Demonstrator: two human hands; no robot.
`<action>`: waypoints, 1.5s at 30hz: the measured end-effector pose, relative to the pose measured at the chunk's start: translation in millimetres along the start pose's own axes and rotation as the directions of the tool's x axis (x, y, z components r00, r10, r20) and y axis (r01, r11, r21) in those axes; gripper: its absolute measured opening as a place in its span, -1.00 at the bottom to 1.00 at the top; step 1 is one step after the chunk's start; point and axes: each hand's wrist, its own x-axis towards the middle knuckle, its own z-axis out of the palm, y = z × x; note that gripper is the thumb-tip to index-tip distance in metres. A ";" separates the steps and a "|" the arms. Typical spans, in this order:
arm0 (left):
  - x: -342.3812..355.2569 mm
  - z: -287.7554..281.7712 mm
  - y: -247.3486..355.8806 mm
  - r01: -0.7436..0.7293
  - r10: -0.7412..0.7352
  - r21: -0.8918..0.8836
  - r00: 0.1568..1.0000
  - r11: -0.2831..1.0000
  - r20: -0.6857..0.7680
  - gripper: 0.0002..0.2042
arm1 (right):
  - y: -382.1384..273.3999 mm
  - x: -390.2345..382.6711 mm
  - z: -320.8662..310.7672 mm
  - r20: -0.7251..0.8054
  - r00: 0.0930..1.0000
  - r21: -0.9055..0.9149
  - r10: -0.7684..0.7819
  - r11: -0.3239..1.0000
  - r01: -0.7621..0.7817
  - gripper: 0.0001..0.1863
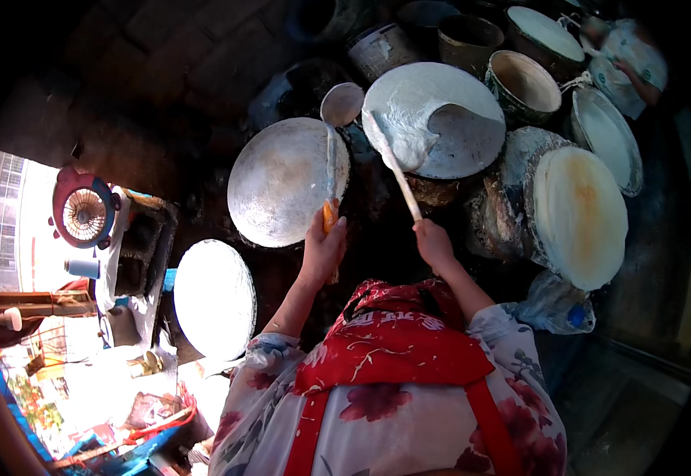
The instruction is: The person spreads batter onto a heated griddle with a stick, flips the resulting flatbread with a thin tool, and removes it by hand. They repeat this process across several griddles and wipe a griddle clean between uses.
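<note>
My left hand (324, 247) is closed round the orange handle of a long, flat spatula (331, 163), whose blade lies over the right part of a bare round griddle (276, 182). In my right hand (434, 246) is a pale wooden stick (399, 176), gripped at its near end. Its far end touches white batter (413, 95) on a second round griddle (466, 147). The batter covers the far and left parts of that griddle, leaving a dark bare patch at the lower right. A small round bowl or ladle (342, 104) sits between the griddles.
Stacked thin round sheets (582, 218) stand at the right, with a clear plastic bag (556, 305) below. Another white round (214, 300) lies at left. Buckets (524, 83) line the far side, near another person (631, 63). A red fan (85, 210) is far left.
</note>
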 end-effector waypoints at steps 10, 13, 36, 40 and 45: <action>-26.4 -23.9 -8.9 0.037 -0.033 -0.053 0.996 0.998 0.086 -0.69 | 1.2 -44.5 1.5 -0.086 0.993 -0.160 0.077 0.983 -0.090 -0.75; -18.6 -20.1 -6.9 0.037 -0.031 -0.056 0.994 0.998 0.105 -0.73 | 53.7 -36.3 -9.0 -0.183 0.981 -0.185 0.056 0.978 -0.091 -0.73; -19.6 48.1 -1.7 0.238 -0.232 -0.017 0.958 0.971 0.170 -0.77 | 152.1 7.2 -123.1 -0.295 0.953 -0.275 0.069 0.949 -0.154 -0.64; -25.4 55.6 -5.4 0.232 -0.225 -0.035 0.964 0.972 0.141 -0.74 | 133.3 73.8 -161.5 -0.300 0.945 -0.276 0.129 0.937 -0.216 -0.63; -30.3 69.3 3.1 0.264 -0.258 -0.051 0.960 0.963 0.114 -0.74 | 117.2 150.8 -182.5 -0.339 0.940 -0.332 0.036 0.931 -0.155 -0.66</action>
